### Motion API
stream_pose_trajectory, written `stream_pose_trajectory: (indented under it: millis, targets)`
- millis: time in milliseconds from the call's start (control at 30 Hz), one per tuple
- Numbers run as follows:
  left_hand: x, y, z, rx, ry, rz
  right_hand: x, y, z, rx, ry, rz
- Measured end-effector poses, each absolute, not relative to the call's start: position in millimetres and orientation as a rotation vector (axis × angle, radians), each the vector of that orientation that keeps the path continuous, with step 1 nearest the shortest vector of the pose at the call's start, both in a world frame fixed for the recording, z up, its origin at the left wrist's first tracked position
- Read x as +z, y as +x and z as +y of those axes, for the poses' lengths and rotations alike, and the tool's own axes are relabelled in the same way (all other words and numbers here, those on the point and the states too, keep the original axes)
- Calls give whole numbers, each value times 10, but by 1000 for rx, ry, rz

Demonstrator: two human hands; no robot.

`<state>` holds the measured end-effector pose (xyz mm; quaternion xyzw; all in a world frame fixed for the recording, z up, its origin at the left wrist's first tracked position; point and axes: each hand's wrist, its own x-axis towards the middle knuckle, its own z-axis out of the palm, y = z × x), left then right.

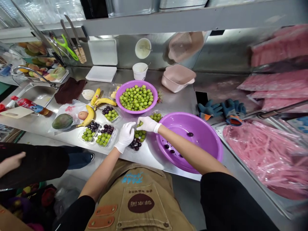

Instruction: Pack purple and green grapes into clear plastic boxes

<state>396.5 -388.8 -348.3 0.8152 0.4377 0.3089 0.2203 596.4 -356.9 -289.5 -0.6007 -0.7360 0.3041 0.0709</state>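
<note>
My left hand (125,136), in a white glove, is at the left edge of a clear tray of green and dark grapes (137,140). Its fingers are bent, and whether they grip the tray is unclear. Gloved too, my right hand (148,124) is over the tray's upper part, fingertips pinched round a green grape (141,123). Behind it sits another clear box of green grapes (157,116). A purple bowl (157,96) full of green grapes stands further back. At the right, a larger purple basin (216,141) holds several dark grapes. Filled grape trays (104,136) stand left of my left hand.
Bananas (88,116), a mango (62,121) and a bottle (33,106) lie to the left, near a sink (39,94). A pink basket (178,78) and white cup (140,71) stand behind. Blue gloves (210,109) lie right. A person's hand (12,163) shows at left.
</note>
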Motion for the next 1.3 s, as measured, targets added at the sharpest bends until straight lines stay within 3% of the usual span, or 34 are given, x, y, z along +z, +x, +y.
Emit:
stream_pose_trajectory:
  millis: [233, 433, 667, 967, 1100, 1300]
  targets:
    - [-3612, 4000, -3828, 725, 2226, 1240, -3007, 5829, -3468, 925, -1860, -2238]
    - [-3602, 4158, -3822, 530, 2343, 1390, -3006, 5936, -3580, 908, -1641, -2290]
    - [-3620, 4161, -3800, 543, 2323, 1509, -3124, 6126, -3488, 1133, -1555, -2195]
    - [-3551, 4039, -3866, 437, 2433, 1475, -3027, 6060, -3666, 863, -1691, -2312]
    - [-3511, 4019, -3929, 552, 2494, 1354, -2830, 6204, -3730, 867, -1707, -2026]
    - [-3580, 4069, -3989, 489, 2492, 1273, -2634, 6370, -3664, 1224, -1613, -1367]
